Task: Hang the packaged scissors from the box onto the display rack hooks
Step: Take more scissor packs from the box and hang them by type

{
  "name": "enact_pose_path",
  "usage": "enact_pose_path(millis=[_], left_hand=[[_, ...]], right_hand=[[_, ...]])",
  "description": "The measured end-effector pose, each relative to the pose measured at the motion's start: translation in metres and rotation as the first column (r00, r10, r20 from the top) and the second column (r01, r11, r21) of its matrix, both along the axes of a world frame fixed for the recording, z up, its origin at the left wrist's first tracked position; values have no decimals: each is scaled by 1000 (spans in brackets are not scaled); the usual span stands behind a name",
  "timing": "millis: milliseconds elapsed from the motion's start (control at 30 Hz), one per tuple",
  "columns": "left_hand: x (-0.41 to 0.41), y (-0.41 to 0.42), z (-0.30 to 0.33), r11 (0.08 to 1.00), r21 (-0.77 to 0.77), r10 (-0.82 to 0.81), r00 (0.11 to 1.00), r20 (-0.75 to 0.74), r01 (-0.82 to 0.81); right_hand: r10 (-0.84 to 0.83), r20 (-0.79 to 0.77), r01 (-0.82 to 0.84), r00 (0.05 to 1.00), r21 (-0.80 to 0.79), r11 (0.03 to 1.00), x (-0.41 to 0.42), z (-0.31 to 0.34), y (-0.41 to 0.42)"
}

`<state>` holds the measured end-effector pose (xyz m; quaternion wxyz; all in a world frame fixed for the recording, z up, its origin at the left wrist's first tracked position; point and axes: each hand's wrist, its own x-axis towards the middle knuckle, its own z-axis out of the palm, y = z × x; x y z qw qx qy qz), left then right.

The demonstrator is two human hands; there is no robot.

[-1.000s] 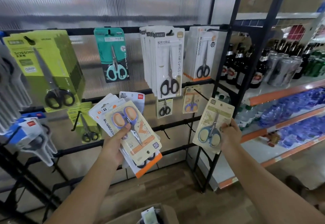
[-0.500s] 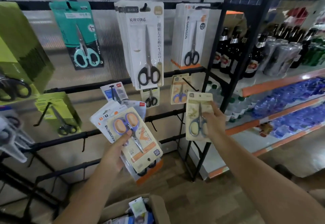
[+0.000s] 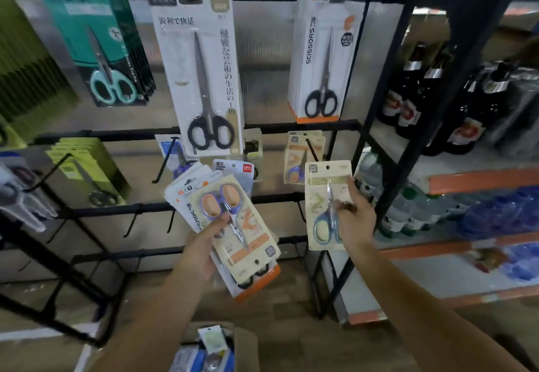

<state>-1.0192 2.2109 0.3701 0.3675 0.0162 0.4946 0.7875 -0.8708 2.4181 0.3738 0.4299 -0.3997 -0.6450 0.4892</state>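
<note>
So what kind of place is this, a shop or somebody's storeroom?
Most likely a small retail shop. Packaged scissors hang in rows on a black display rack, and the shelves beside it carry beer bottles and bottled water. A person is restocking from a cardboard box.

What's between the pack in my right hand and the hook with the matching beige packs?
Nothing: in the head view, the beige scissors pack in the right hand sits just below the hook, with only backing panel between.
</note>
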Motion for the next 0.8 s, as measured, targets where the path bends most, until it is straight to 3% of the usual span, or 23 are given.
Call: enact_pose_path(millis=[167, 400, 500, 600, 633, 667, 733, 800], left_hand=[[3, 12, 2, 999, 3, 45, 999, -18, -45], [10, 18, 5, 998, 10, 62, 997, -52, -61], [14, 18, 8, 997, 24, 77, 997, -33, -76], [17, 17, 11, 994, 23, 103, 995, -9, -103], [18, 16, 12, 994, 33, 104, 994, -12, -104], [20, 15, 12, 994, 52, 100, 995, -20, -99], [23, 12, 13, 992, 83, 97, 995, -39, -93], [27, 10, 14, 991, 94, 100, 995, -32, -96]], right_hand=[[61, -14, -60, 998, 49, 997, 3, -7, 8], [119, 147, -137, 982, 115, 984, -2, -5, 16], [189, 319, -229, 929, 90, 969, -21, 9, 28], [231, 629, -296, 742, -2, 955, -41, 24, 39], [213, 661, -291, 720, 9, 957, -45, 27, 35], [215, 618, -287, 756, 18, 958, -46, 29, 28], [333, 382, -347, 862, -35, 937, -39, 31, 1], [575, 258, -544, 777, -184, 818, -29, 33, -32]])
